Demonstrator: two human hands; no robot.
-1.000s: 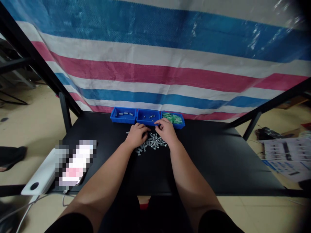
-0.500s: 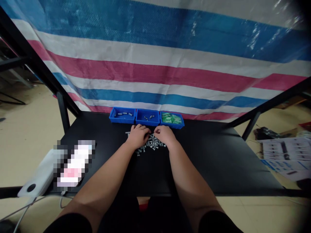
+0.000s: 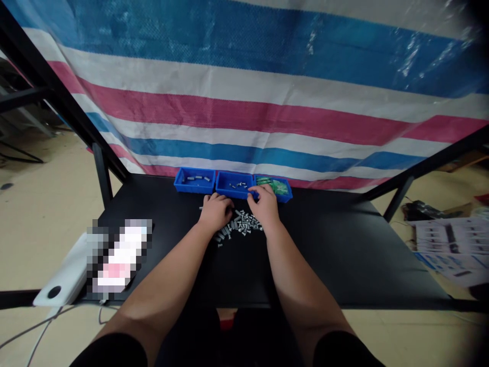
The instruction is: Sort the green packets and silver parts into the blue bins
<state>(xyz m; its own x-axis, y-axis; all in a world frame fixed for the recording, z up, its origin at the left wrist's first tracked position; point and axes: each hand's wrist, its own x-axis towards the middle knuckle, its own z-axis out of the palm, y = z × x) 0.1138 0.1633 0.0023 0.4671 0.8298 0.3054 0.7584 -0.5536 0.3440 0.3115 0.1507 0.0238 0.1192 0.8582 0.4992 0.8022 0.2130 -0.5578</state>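
One phone (image 3: 120, 260), screen blurred past reading, lies beside one white power bank (image 3: 63, 275). Ahead is one pile of screws (image 3: 248, 221) and grey pegs (image 3: 222, 232), too many to count. The left hand (image 3: 216, 211) curls over it; its grip cannot be told. The right hand (image 3: 265, 206), fingertips parted, has moved from the pile to the middle box (image 3: 233, 194), one of three, holding a few screws; the left box (image 3: 194, 189) holds about four pegs, the right box (image 3: 286, 198) green packets (image 3: 280, 187).
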